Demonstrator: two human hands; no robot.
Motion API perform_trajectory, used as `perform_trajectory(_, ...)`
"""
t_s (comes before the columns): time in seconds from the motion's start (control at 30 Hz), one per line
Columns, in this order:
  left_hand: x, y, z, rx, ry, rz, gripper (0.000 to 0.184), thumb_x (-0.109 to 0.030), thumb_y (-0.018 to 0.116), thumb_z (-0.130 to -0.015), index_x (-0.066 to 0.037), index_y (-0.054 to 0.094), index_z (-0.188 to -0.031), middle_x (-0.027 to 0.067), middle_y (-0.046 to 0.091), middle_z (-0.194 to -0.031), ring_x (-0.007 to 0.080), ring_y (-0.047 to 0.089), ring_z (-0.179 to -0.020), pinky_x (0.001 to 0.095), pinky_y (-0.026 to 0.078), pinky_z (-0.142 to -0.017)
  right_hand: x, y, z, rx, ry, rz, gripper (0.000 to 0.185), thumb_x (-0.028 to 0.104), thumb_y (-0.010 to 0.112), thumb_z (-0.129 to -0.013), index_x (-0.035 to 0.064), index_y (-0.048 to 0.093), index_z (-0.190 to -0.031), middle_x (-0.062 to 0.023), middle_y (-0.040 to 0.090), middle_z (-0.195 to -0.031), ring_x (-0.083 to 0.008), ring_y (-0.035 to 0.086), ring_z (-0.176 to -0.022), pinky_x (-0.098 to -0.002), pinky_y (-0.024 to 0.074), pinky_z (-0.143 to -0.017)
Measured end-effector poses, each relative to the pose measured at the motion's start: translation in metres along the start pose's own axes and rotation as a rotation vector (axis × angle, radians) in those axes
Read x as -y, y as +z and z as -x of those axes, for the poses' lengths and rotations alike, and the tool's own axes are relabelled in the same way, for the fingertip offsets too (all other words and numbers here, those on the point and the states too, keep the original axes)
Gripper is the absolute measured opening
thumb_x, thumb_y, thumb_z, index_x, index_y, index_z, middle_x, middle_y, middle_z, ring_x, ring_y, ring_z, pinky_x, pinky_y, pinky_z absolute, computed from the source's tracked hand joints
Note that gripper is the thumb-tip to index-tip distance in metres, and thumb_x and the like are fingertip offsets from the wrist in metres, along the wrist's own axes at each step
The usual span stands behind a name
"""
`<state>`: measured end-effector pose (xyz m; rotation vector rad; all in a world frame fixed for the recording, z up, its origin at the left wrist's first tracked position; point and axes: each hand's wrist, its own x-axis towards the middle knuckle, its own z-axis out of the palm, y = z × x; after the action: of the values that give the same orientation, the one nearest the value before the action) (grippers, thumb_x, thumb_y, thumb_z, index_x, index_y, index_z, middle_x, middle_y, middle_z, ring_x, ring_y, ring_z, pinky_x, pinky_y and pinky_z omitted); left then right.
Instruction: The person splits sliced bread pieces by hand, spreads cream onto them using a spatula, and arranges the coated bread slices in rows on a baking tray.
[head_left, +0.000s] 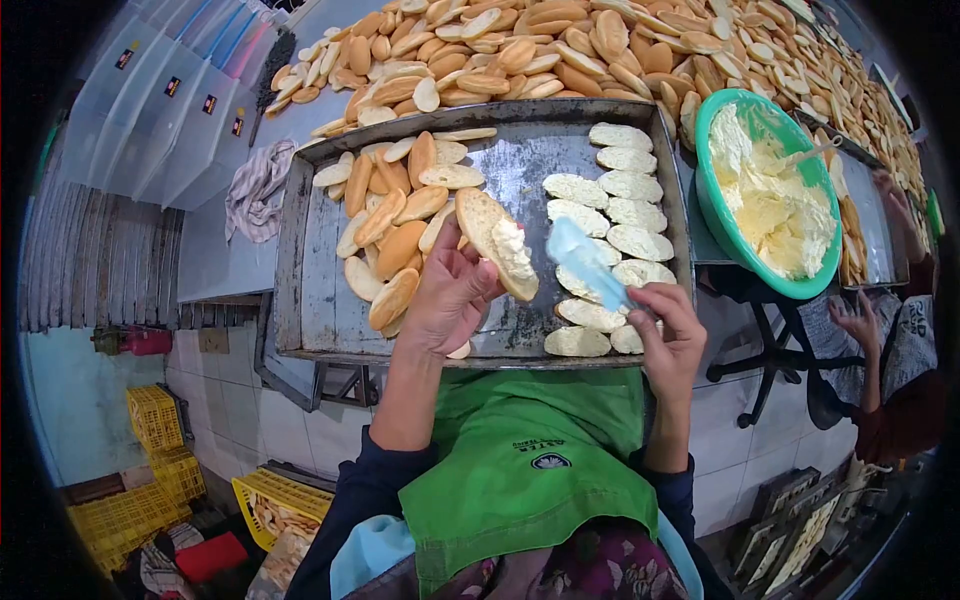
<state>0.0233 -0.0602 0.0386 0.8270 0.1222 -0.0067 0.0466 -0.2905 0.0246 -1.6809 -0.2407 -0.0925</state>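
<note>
My left hand (452,292) grips a slice of bread (484,222), cut face up, with a lump of pale cream (513,250) on its right part. In my right hand (668,325) is a light blue spatula (588,262), its blade just right of the slice and apart from it. Both are above a worn metal tray (520,150). Plain bread pieces (400,245) lie heaped on the tray's left side. Cream-coated slices (634,213) lie in columns on its right side, some hidden behind the spatula.
A green basin (704,190) of cream stands right of the tray. Behind is a large pile of bread (560,45). A cloth (262,190) lies at the left. Another person's hand (857,322) shows at the far right, near a second tray (880,215).
</note>
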Motion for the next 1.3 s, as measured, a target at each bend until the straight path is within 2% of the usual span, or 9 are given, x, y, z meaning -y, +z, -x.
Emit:
perform_trajectory(0.13,-0.006,0.001,-0.004,-0.068,0.067,0.057,0.064,-0.014,0.063,-0.078,-0.014,0.026,-0.13,0.0104,0.05,-0.118,0.0207,0.054,-0.102,0.032,0.052,-0.08,-0.007,-0.005,0.001,0.192,-0.078,0.233,0.023,-0.006,0.066,-0.064,0.0021,0.066,-0.086,-0.008,0.059,-0.08,-0.0161,0.056,-0.075,-0.0259,0.0443,-0.066)
perform_trajectory(0.27,0.005,0.006,-0.004,-0.143,0.029,-0.058,0.069,-0.019,0.066,-0.076,-0.014,0.025,-0.13,0.0098,0.05,-0.117,0.0195,0.055,-0.1,0.0318,0.053,-0.077,-0.017,0.002,0.006,0.0,-0.061,0.013,0.022,-0.009,0.066,-0.063,0.0031,0.067,-0.081,-0.0068,0.059,-0.078,-0.0174,0.056,-0.073,-0.0246,0.0442,-0.064)
perform_trajectory(0.4,0.017,0.005,0.0,-0.004,-0.119,-0.08,0.082,-0.027,0.073,-0.068,-0.012,0.024,-0.132,0.0092,0.05,-0.117,0.0173,0.055,-0.1,0.0296,0.053,-0.073,-0.016,0.016,0.003,-0.047,-0.085,0.064,0.022,-0.01,0.066,-0.063,0.0031,0.067,-0.081,-0.0066,0.058,-0.077,-0.0177,0.055,-0.072,-0.0242,0.0434,-0.062)
perform_trajectory(0.57,0.019,-0.006,0.006,0.167,-0.273,-0.074,0.079,-0.017,0.073,-0.069,-0.006,0.026,-0.132,0.0114,0.05,-0.118,0.0174,0.052,-0.104,0.0292,0.049,-0.081,-0.005,0.014,-0.005,-0.188,-0.267,0.354,0.021,-0.008,0.067,-0.064,0.0038,0.067,-0.082,-0.0063,0.058,-0.077,-0.0165,0.053,-0.072,-0.0252,0.0424,-0.059)
perform_trajectory(0.8,0.019,-0.007,0.014,0.327,-0.399,0.019,0.083,-0.009,0.072,-0.069,-0.008,0.022,-0.135,0.0111,0.049,-0.119,0.0173,0.052,-0.104,0.0291,0.045,-0.086,-0.018,0.001,-0.003,-0.248,-0.135,0.325,0.02,-0.007,0.066,-0.067,0.0033,0.067,-0.085,-0.0064,0.058,-0.082,-0.0151,0.053,-0.076,-0.0236,0.0431,-0.063)
perform_trajectory(0.87,0.008,-0.013,-0.001,0.362,-0.353,-0.101,0.081,-0.01,0.07,-0.072,-0.01,0.02,-0.136,0.0096,0.05,-0.116,0.0158,0.052,-0.101,0.029,0.045,-0.086,-0.022,-0.01,0.0,-0.301,0.052,0.121,0.019,-0.006,0.063,-0.072,0.001,0.065,-0.09,-0.006,0.056,-0.088,-0.0118,0.052,-0.08,-0.0219,0.043,-0.067)
perform_trajectory(1.0,-0.028,-0.009,-0.061,0.211,-0.283,-0.528,0.074,-0.022,0.066,-0.077,-0.01,0.023,-0.136,0.0068,0.048,-0.115,0.0137,0.05,-0.1,0.0263,0.045,-0.08,-0.035,-0.029,0.003,-0.362,0.087,-0.108,0.02,-0.007,0.06,-0.075,-0.0031,0.062,-0.095,-0.0064,0.054,-0.095,-0.0107,0.051,-0.084,-0.0209,0.0417,-0.074)
perform_trajectory(1.13,-0.029,-0.026,-0.146,0.199,-0.384,-0.837,0.049,-0.015,0.056,-0.084,-0.007,0.038,-0.129,0.002,0.057,-0.095,0.0074,0.052,-0.082,0.0225,0.045,-0.068,-0.033,-0.036,0.005,-0.425,0.113,-0.14,0.021,-0.007,0.059,-0.075,-0.0035,0.061,-0.096,-0.0061,0.054,-0.096,-0.0113,0.052,-0.086,-0.0214,0.0422,-0.076)
perform_trajectory(1.3,0.007,-0.048,-0.217,0.287,-0.27,-1.437,0.036,-0.002,0.05,-0.082,-0.004,0.048,-0.118,0.0058,0.059,-0.091,0.0122,0.055,-0.083,0.025,0.045,-0.074,-0.03,-0.043,0.011,-0.447,0.09,-0.114,0.022,-0.007,0.06,-0.076,-0.004,0.06,-0.097,-0.0063,0.054,-0.097,-0.0113,0.052,-0.086,-0.0223,0.0427,-0.076)
